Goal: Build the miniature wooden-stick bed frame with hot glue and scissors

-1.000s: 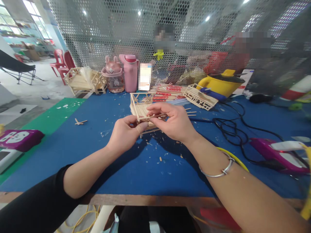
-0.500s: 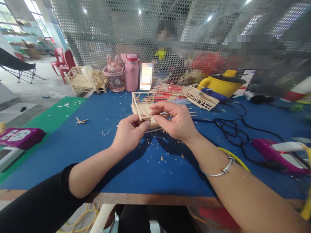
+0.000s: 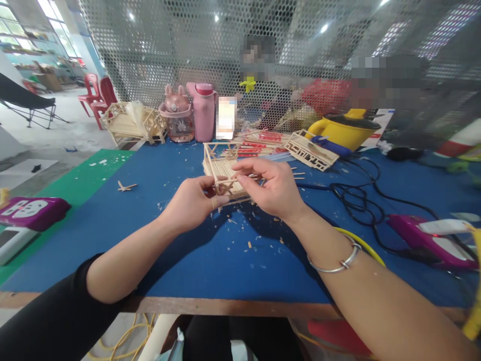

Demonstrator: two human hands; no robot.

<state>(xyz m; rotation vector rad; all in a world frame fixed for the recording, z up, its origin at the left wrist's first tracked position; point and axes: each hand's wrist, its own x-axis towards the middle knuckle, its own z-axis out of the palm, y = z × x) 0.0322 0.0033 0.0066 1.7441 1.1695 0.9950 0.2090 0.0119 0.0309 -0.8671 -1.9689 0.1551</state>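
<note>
One wooden stick model (image 3: 221,168) is pinched by the left hand (image 3: 191,203) and the right hand (image 3: 272,190). Two more models (image 3: 310,149) are seen along the table (image 3: 210,250)'s far edge.

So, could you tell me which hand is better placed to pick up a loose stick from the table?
Probably the right hand: the loose sticks lie just beyond its fingers. The left hand pinches the near edge of the stick frame, on the far side from them.

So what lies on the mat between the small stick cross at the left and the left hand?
In the head view, only bare blue mat with a few pale scraps lies between the stick cross and the left hand.
</note>
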